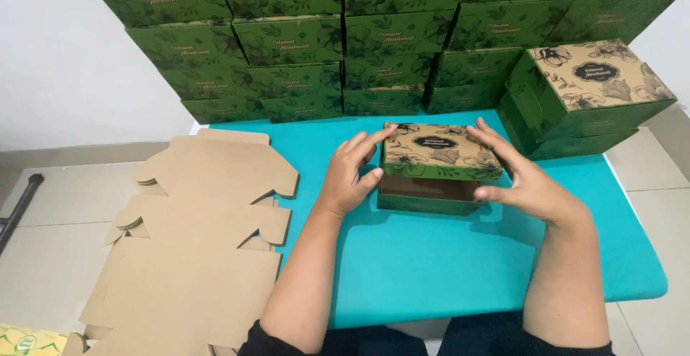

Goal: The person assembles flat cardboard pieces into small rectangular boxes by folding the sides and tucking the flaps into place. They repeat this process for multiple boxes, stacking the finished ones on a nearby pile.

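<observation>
Cardboard box (435,165): green sides with dark flower print, kraft-brown lid drawn with black flowers and a dark oval label; lid not fully down, brown inside showing in the gap along the near side.
Where: far middle of the teal tabletop (460,270), just in front of the stacked boxes.
Left hand (352,173): half open, fingers spread, fingertips on the lid's left corner, thumb at the left side wall; pressing, not gripping.
Right hand (521,176): half open, fingers along the lid's right edge, thumb tucked near the lower right corner.
Handling: likely light and hollow, stiff along the folds but easily dented on flat panels; matte board should not slip. Best held at the corners and side walls, not the lid's middle.
Stacked boxes (345,47): same green print, piled along the far edge.
Closed box (596,86): brown lid, at the far right corner on others.
Flat blanks (194,255): unfolded brown cardboard, off the left edge.
</observation>
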